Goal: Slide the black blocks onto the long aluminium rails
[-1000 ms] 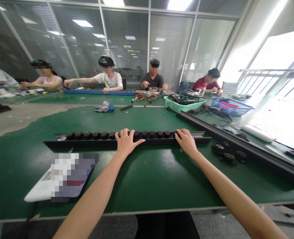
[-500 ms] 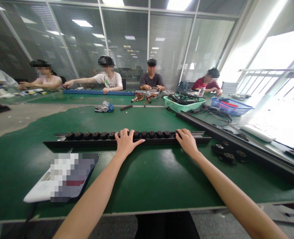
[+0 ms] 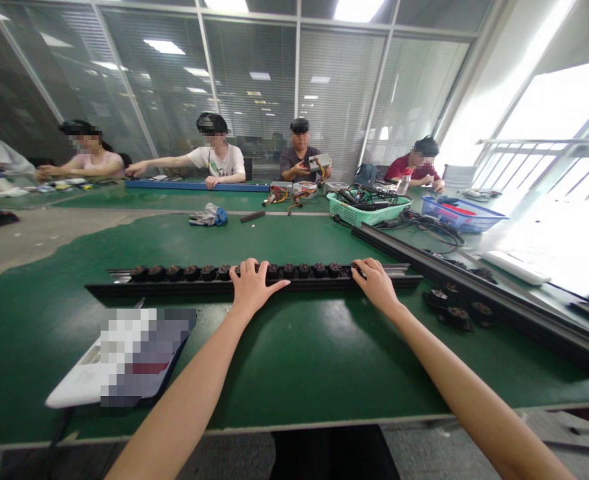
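Left hand [image 3: 252,283]: is spreading wide over the row of black modules [image 3: 190,273], thumb stretching along the near wall of the black channel [image 3: 319,285]; it appears to be steadying, not grasping. Pressing evenly should help stop the channel sliding.
Right hand [image 3: 373,280]: is curling over the row's right end; whether it is pinching a module, I cannot tell. Straight, gentle pressure would probably be serving better than twisting.
White device [image 3: 77,377]: is lying on the table [image 3: 324,373], near the channel's left end; leaving that gap seems wise for the left forearm.
Black channel: is lying crosswise in front of the person, carrying the row; holding both ends level looks sensible.
Loose modules [image 3: 458,315]: are sitting right of the channel, well apart from both hands.
Long rail [image 3: 519,313]: is slanting behind them; elbow clearance is mattering there.
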Available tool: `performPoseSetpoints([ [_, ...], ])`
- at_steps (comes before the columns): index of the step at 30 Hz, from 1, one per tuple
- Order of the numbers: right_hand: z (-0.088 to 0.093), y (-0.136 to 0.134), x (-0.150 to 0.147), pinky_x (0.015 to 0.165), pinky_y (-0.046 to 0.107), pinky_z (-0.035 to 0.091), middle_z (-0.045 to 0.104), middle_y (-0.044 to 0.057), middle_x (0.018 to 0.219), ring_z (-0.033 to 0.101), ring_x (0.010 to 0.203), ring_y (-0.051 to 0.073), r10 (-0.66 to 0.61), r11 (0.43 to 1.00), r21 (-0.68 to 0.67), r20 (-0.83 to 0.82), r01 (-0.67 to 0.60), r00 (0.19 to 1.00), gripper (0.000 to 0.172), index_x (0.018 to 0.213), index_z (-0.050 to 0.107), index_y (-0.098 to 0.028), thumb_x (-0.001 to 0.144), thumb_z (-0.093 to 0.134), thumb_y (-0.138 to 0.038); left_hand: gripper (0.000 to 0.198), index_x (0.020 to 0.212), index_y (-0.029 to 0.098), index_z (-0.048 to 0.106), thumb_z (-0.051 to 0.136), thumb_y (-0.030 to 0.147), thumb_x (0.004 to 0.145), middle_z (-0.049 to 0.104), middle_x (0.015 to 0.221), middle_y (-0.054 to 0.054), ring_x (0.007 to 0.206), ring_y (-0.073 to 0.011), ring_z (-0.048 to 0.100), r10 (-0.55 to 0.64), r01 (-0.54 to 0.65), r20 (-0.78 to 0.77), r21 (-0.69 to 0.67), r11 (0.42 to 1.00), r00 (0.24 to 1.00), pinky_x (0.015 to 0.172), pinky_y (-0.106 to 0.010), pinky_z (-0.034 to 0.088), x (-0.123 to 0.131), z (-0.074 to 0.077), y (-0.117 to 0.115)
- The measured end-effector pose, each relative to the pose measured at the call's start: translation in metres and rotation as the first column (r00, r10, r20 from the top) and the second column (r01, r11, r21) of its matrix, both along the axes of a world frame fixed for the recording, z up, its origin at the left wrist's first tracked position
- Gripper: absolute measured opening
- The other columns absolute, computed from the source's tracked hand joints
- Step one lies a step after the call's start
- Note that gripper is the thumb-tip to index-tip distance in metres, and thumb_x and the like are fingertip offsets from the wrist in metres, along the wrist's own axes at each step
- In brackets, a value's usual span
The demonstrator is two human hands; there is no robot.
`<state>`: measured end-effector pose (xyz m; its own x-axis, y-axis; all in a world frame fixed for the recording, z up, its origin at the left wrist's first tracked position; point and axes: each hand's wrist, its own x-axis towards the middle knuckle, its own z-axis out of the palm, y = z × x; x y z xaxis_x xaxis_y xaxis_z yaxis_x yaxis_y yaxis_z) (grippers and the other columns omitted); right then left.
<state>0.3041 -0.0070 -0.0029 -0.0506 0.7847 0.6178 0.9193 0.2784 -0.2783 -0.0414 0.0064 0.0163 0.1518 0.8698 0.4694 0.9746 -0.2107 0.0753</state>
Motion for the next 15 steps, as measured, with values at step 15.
performPoseSetpoints([
  [15, -0.003, 0.005, 0.011, 0.092, 0.041, 0.051, 0.067, 0.012, 0.110, 0.059, 0.111, 0.029, 0.049, 0.998, -0.033, -0.027, -0.049, 0.998, 0.038, 0.119, 0.071, -0.022, 0.100, 0.046, -0.044, 0.083, 0.130, 0.019, 0.063, 0.044, 0.085, 0.084, 0.054, 0.128, -0.019, 0.120, -0.0369, 0.047, -0.002, 0.002, -0.025, 0.011, 1.000, 1.000, 0.108, -0.057, 0.030, 0.000, -0.001, 0.001],
])
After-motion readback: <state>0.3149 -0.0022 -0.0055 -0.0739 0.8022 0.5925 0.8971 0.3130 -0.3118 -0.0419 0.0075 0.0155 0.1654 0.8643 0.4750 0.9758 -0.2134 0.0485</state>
